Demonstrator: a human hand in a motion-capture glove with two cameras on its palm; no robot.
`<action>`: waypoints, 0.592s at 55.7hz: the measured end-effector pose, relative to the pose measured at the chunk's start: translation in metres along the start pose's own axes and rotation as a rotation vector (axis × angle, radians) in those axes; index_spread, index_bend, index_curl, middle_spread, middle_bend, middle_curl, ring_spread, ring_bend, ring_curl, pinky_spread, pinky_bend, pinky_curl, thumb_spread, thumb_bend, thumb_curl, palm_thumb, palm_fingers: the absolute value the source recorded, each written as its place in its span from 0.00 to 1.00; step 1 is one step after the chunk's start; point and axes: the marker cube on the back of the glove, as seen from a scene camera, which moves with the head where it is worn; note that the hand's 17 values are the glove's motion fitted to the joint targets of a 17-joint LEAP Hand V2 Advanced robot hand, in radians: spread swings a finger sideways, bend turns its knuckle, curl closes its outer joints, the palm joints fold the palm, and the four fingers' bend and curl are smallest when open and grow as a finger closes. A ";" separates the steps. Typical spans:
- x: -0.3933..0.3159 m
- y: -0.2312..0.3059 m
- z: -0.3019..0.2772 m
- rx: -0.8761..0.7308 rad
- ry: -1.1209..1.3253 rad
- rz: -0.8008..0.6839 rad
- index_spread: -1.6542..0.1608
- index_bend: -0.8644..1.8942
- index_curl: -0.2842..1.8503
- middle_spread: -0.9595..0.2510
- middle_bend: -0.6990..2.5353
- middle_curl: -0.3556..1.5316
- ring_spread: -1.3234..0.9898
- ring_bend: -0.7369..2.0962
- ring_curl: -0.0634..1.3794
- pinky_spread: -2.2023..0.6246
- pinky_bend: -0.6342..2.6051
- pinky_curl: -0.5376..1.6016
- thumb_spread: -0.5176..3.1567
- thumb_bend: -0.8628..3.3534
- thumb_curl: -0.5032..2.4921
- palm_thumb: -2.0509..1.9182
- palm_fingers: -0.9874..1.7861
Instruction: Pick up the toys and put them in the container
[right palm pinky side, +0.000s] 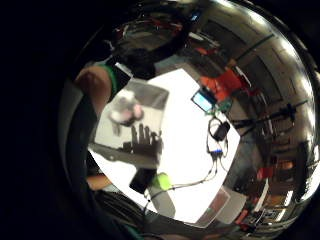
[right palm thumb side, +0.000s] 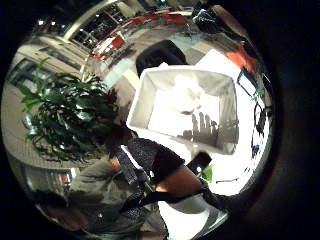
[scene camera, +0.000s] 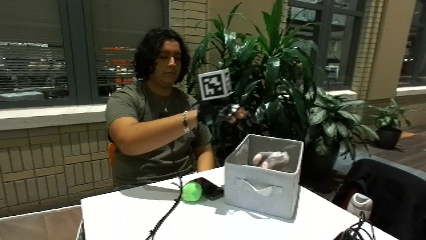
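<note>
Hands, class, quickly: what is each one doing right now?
Right hand: gloved, raised above the grey container, fingers spread, holding nothing.
Other hand: bare; cannot be told, it is not clearly in view.

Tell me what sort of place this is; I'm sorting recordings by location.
Probably a lobby or lounge of a public building: big potted plants behind the white table, a brick wall with large windows, red chairs beyond.
</note>
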 end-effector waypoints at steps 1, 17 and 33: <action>0.003 0.012 0.005 0.001 -0.008 -0.002 0.70 0.41 0.42 0.60 0.33 0.53 0.42 0.52 0.40 0.73 0.52 0.46 0.42 0.18 0.27 0.49 0.39; 0.031 0.171 0.144 -0.104 -0.274 0.194 0.69 0.42 0.40 0.54 0.35 0.52 0.40 0.58 0.41 0.70 0.47 0.42 0.45 0.20 0.26 0.52 0.53; 0.003 0.163 0.226 0.102 -0.228 0.113 0.68 0.53 0.45 0.54 0.32 0.51 0.39 0.50 0.36 0.69 0.46 0.41 0.50 0.26 0.31 0.64 0.58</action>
